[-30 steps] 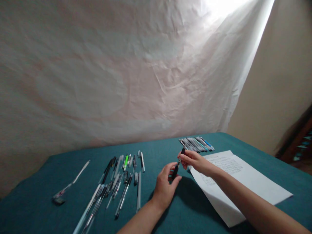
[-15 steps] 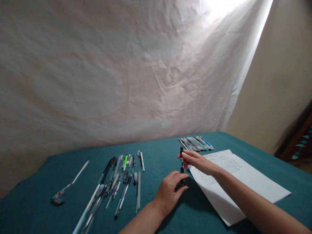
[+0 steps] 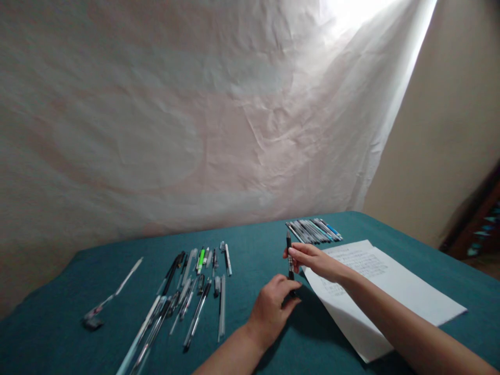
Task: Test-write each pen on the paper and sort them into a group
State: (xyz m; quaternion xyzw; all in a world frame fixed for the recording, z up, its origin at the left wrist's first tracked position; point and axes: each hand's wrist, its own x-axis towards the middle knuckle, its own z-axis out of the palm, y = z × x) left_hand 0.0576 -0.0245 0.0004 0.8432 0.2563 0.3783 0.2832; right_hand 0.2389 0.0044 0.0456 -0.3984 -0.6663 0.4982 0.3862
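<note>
A black pen [image 3: 290,259] stands nearly upright above the table, its pointed tip uppermost. My right hand [image 3: 307,257] is closed around its middle, thumb and fingers pinching the barrel. Lower down, my left hand [image 3: 273,303] has its thumb and fingertips curled about the pen's bottom end, which is partly hidden by them. Beneath and behind my right hand lie white paper sheets [image 3: 406,291] with handwriting on the upper one.
Several loose pens, refills and caps [image 3: 197,315] lie on the left of the green tablecloth [image 3: 258,242], among them a bright green highlighter [image 3: 201,258]. A tidy row of pens [image 3: 314,230] lies at the back right. Far left is a thin white stick-like item [image 3: 128,276] beside a dark lump [image 3: 92,324].
The pen and my right fingers have shifted slightly to the left, and the pen's upper end sits a little lower. My left hand stays at the pen's bottom end.
</note>
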